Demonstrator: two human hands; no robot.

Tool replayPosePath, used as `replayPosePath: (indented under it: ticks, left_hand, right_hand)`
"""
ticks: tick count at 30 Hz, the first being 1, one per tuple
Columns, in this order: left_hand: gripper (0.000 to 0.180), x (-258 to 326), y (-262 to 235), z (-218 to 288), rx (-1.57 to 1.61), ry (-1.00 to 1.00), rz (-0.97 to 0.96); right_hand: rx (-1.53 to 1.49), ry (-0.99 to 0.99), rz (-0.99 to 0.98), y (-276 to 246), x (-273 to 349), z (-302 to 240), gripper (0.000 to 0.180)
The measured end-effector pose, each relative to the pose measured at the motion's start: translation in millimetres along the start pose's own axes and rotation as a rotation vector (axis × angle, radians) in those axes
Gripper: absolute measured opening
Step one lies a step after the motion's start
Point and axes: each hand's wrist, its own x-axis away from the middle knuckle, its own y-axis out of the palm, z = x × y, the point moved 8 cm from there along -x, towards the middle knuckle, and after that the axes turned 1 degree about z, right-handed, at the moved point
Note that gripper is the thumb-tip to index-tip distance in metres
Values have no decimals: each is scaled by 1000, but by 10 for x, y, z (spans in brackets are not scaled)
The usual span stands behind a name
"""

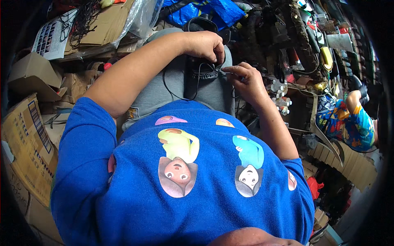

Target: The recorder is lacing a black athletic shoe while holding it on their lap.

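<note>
On my lap, over grey trousers, lies a black shoe-like piece with a puckered, gathered edge. A thin black cord loops from it down across my thighs. My left hand bends over the piece from above, fingers closed and pointing down; it hides the middle, and what the fingertips pinch does not show. Close beside its right edge is my right hand, thumb and forefinger pressed together, other fingers curled. Anything between them is too small to make out. Beyond my left hand another black rounded part shows.
Cardboard boxes and a large yellowish carton crowd the left. A blue plastic bag lies ahead. Small clear bottles stand to the right, near cluttered tools. Another person in a colourful shirt is at the far right.
</note>
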Motion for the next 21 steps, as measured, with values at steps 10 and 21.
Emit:
replayPosePath:
  ticks: [10,21]
  left_hand:
    - [22,39,-18,57,11,24,0]
    - [20,40,-16,55,41,13,9]
  right_hand:
    - [-35,-39,-33,-3,-45,15,27]
    - [184,-181,-76,-53,-154,-177,27]
